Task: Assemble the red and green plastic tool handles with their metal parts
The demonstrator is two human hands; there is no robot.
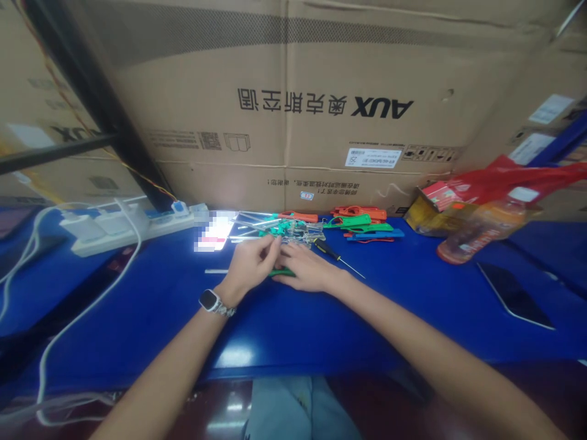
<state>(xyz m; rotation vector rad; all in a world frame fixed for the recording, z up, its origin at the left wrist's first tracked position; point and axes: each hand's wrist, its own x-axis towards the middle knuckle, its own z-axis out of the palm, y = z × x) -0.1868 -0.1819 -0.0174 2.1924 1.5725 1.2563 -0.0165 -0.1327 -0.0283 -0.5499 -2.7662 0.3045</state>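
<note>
My left hand, with a watch on its wrist, is closed in a pinch; what its fingertips hold is hidden. Close beside it, my right hand curls round a green plastic piece, of which only a thin strip shows. A thin metal rod sticks out to the left of my left hand. Just beyond both hands lies a pile of metal rods with green plastic parts, along with small wire metal parts. A black and yellow screwdriver rests by my right hand.
Orange, green and blue plastic handles lie at the back. A drink bottle, red bag and phone are right. A power strip with white cables stands left; a bright screen is behind my left hand.
</note>
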